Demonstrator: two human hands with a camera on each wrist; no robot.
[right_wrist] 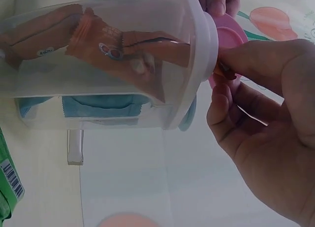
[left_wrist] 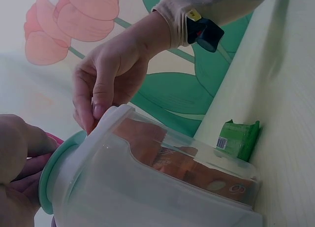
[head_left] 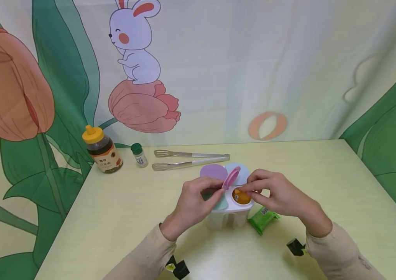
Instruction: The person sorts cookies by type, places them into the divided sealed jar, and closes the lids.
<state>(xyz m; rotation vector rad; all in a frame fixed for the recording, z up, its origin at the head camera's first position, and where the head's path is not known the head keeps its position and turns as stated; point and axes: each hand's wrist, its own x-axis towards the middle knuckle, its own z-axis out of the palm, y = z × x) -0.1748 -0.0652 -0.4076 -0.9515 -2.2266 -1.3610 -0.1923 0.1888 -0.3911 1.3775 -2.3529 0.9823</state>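
Note:
A clear container with a white top [head_left: 231, 219] stands on the table, several orange packets [right_wrist: 113, 37] and blue packets [right_wrist: 103, 106] showing through its walls. My left hand [head_left: 196, 200] holds up the small pink lid [head_left: 231, 178] between thumb and fingers, leaving one round opening uncovered. Inside that opening sits an orange packet [head_left: 241, 197]. Thumb and fingertips of my right hand [head_left: 278, 193] pinch its upper end at the rim. The purple lid [head_left: 213, 171], light blue lid [head_left: 241, 175] and mint green lid [head_left: 223, 203] lie down over the other openings.
A green packet [head_left: 263, 221] lies close to the container's right side. Behind the container are metal tongs [head_left: 191, 160]. A green-capped shaker [head_left: 139, 155] and a yellow-capped honey bottle [head_left: 103, 149] stand at the back left, before a printed curtain [head_left: 211, 66].

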